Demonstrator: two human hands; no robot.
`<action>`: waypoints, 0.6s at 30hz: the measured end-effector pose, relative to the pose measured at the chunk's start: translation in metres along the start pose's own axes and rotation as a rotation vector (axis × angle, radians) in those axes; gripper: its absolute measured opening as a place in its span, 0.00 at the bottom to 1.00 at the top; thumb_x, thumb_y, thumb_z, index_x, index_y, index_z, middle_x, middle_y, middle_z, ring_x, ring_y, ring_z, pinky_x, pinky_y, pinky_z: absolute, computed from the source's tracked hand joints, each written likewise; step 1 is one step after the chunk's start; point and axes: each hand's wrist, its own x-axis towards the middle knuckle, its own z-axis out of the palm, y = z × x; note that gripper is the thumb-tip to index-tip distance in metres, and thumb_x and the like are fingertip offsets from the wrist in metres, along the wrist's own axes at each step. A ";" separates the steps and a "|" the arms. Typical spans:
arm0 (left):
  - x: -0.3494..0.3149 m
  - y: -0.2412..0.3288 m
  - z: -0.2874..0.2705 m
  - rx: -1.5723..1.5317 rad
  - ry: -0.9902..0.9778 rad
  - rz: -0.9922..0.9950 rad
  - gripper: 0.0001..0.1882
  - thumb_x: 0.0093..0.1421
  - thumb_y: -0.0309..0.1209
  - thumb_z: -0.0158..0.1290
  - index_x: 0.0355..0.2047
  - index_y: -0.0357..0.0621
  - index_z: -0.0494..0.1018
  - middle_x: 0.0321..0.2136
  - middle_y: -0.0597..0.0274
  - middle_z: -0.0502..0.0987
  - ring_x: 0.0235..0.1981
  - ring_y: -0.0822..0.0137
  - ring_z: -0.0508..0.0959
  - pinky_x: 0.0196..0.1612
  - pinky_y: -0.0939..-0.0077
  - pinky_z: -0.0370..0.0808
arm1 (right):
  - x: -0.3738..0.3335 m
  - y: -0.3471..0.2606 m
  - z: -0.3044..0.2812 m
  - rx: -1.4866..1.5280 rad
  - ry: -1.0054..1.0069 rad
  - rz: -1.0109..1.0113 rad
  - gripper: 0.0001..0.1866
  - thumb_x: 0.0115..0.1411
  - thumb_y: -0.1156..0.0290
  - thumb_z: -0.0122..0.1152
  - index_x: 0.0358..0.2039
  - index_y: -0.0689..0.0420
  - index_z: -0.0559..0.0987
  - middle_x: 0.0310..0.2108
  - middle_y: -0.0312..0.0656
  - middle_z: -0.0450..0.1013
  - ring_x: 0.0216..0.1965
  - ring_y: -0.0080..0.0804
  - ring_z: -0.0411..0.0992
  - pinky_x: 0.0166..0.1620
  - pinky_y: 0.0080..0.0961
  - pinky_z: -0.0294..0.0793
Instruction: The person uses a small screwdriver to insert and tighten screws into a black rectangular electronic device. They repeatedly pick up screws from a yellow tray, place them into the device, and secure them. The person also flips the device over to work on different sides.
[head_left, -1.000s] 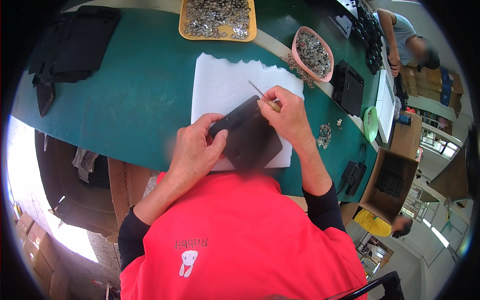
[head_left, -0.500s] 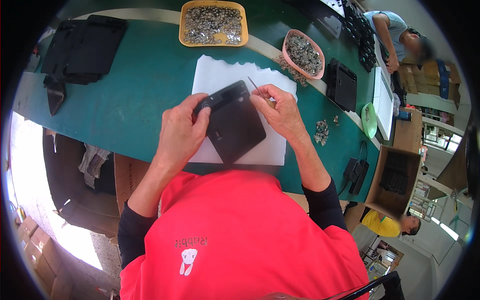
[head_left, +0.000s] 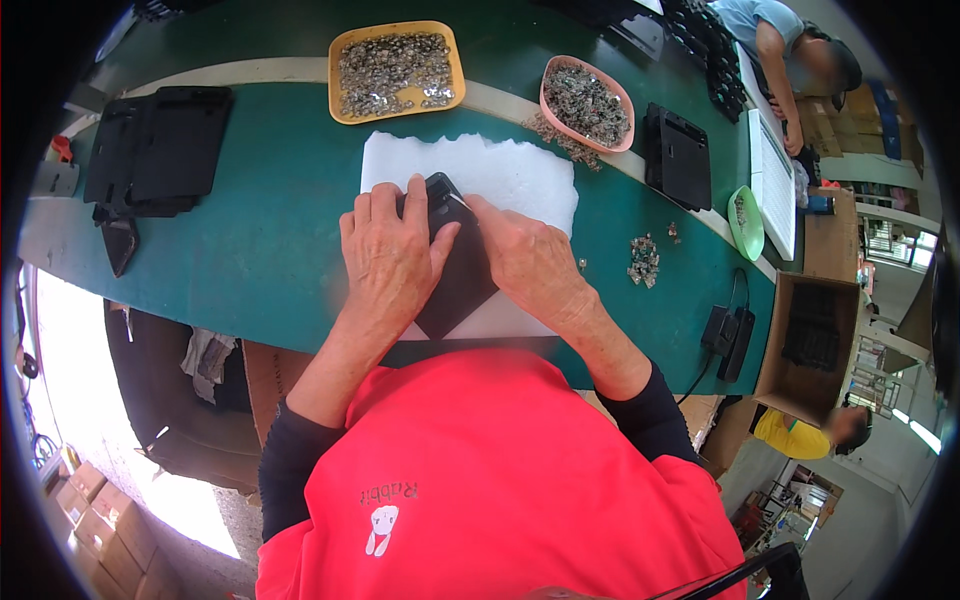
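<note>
A black plastic panel [head_left: 460, 270] lies tilted on a white foam sheet [head_left: 535, 175] in front of me. My left hand [head_left: 390, 240] grips its left edge, fingers over the upper end and thumb across the face. In my right hand [head_left: 535, 258] is a thin pointed metal tool [head_left: 457, 199], held closed between thumb and fingers; its shaft meets the slotted upper end of the panel. The tool's handle is hidden inside that hand.
A yellow tray [head_left: 336, 100] and a pink bowl [head_left: 628, 130] hold many small metal parts. Loose parts [head_left: 643, 260] lie on the green table [head_left: 270, 220] to the right. Black panels [head_left: 180, 145] are stacked at left. A green bowl [head_left: 748, 238] and a black adapter [head_left: 735, 345] sit right.
The tool has come down from above the panel's right side onto its upper end. My left hand's fingers have shifted over that end. The whole view has shifted slightly.
</note>
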 end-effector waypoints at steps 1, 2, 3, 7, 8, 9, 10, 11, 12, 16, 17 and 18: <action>0.001 0.001 0.000 -0.010 -0.007 -0.003 0.29 0.53 0.41 0.62 0.53 0.40 0.71 0.41 0.53 0.70 0.42 0.56 0.71 0.44 0.63 0.68 | 0.002 0.000 0.002 -0.025 0.006 -0.006 0.19 0.61 0.73 0.50 0.54 0.54 0.71 0.27 0.46 0.75 0.29 0.48 0.76 0.33 0.42 0.75; 0.001 0.001 0.000 -0.020 -0.014 -0.007 0.29 0.53 0.41 0.62 0.53 0.41 0.71 0.40 0.54 0.70 0.41 0.56 0.71 0.43 0.63 0.68 | 0.002 0.002 0.004 -0.028 0.008 -0.005 0.20 0.60 0.73 0.50 0.54 0.54 0.71 0.27 0.46 0.75 0.29 0.48 0.76 0.32 0.41 0.75; 0.001 0.001 0.000 -0.030 -0.020 -0.012 0.30 0.53 0.41 0.63 0.53 0.41 0.71 0.39 0.54 0.70 0.41 0.57 0.70 0.43 0.63 0.68 | 0.002 0.004 0.006 -0.032 0.010 -0.005 0.20 0.60 0.74 0.50 0.54 0.54 0.71 0.26 0.46 0.75 0.29 0.48 0.76 0.31 0.41 0.75; 0.000 0.002 0.001 -0.050 -0.020 -0.034 0.30 0.52 0.41 0.63 0.54 0.43 0.71 0.38 0.55 0.69 0.40 0.56 0.70 0.42 0.63 0.68 | 0.004 0.003 0.005 -0.104 -0.038 -0.009 0.21 0.59 0.74 0.51 0.54 0.54 0.71 0.25 0.44 0.74 0.27 0.46 0.76 0.30 0.40 0.76; 0.001 0.002 0.000 -0.057 -0.027 -0.040 0.30 0.52 0.41 0.63 0.53 0.43 0.71 0.37 0.55 0.69 0.39 0.56 0.70 0.42 0.63 0.68 | 0.005 0.004 0.005 -0.104 -0.031 -0.017 0.22 0.58 0.74 0.52 0.55 0.53 0.71 0.25 0.44 0.74 0.27 0.46 0.76 0.30 0.40 0.76; 0.002 0.002 -0.001 -0.064 -0.035 -0.045 0.30 0.52 0.41 0.63 0.53 0.43 0.71 0.37 0.55 0.69 0.39 0.56 0.70 0.42 0.63 0.68 | 0.005 0.004 0.006 -0.104 -0.024 -0.025 0.22 0.58 0.74 0.52 0.55 0.53 0.70 0.25 0.44 0.74 0.26 0.46 0.76 0.30 0.39 0.76; 0.003 0.002 -0.002 -0.063 -0.042 -0.045 0.30 0.52 0.41 0.63 0.53 0.43 0.71 0.37 0.55 0.69 0.39 0.56 0.70 0.42 0.63 0.68 | 0.006 0.004 0.006 -0.103 -0.018 -0.035 0.22 0.58 0.74 0.52 0.55 0.53 0.70 0.24 0.44 0.74 0.26 0.45 0.76 0.30 0.39 0.76; 0.003 0.003 -0.003 -0.062 -0.050 -0.045 0.29 0.52 0.41 0.63 0.53 0.43 0.72 0.37 0.55 0.69 0.39 0.57 0.70 0.42 0.63 0.68 | 0.006 0.004 0.006 -0.128 -0.034 -0.035 0.22 0.58 0.74 0.52 0.55 0.54 0.70 0.24 0.44 0.74 0.26 0.45 0.76 0.29 0.39 0.76; 0.004 0.003 -0.003 -0.062 -0.058 -0.045 0.29 0.52 0.41 0.63 0.53 0.43 0.72 0.37 0.55 0.69 0.39 0.57 0.70 0.41 0.63 0.68 | 0.007 0.003 0.004 -0.153 -0.051 -0.035 0.23 0.58 0.74 0.52 0.55 0.55 0.70 0.24 0.44 0.74 0.25 0.45 0.76 0.29 0.38 0.76; 0.004 0.003 -0.001 -0.065 -0.062 -0.045 0.29 0.51 0.40 0.63 0.52 0.43 0.72 0.37 0.55 0.69 0.38 0.57 0.70 0.40 0.63 0.69 | 0.008 -0.006 0.001 -0.289 -0.150 -0.054 0.28 0.54 0.78 0.55 0.58 0.60 0.67 0.24 0.47 0.73 0.25 0.44 0.77 0.27 0.35 0.77; 0.005 0.003 0.000 -0.069 -0.070 -0.048 0.29 0.51 0.40 0.63 0.52 0.42 0.72 0.37 0.55 0.69 0.38 0.57 0.71 0.40 0.63 0.69 | 0.008 -0.007 0.002 -0.320 -0.165 -0.067 0.28 0.54 0.78 0.56 0.58 0.62 0.66 0.23 0.47 0.73 0.24 0.43 0.77 0.26 0.35 0.77; 0.005 0.003 0.001 -0.073 -0.077 -0.051 0.30 0.51 0.40 0.64 0.52 0.42 0.72 0.37 0.55 0.70 0.38 0.57 0.71 0.40 0.63 0.69 | 0.007 -0.008 0.002 -0.351 -0.180 -0.079 0.28 0.54 0.77 0.56 0.58 0.63 0.66 0.23 0.46 0.73 0.23 0.43 0.77 0.26 0.35 0.77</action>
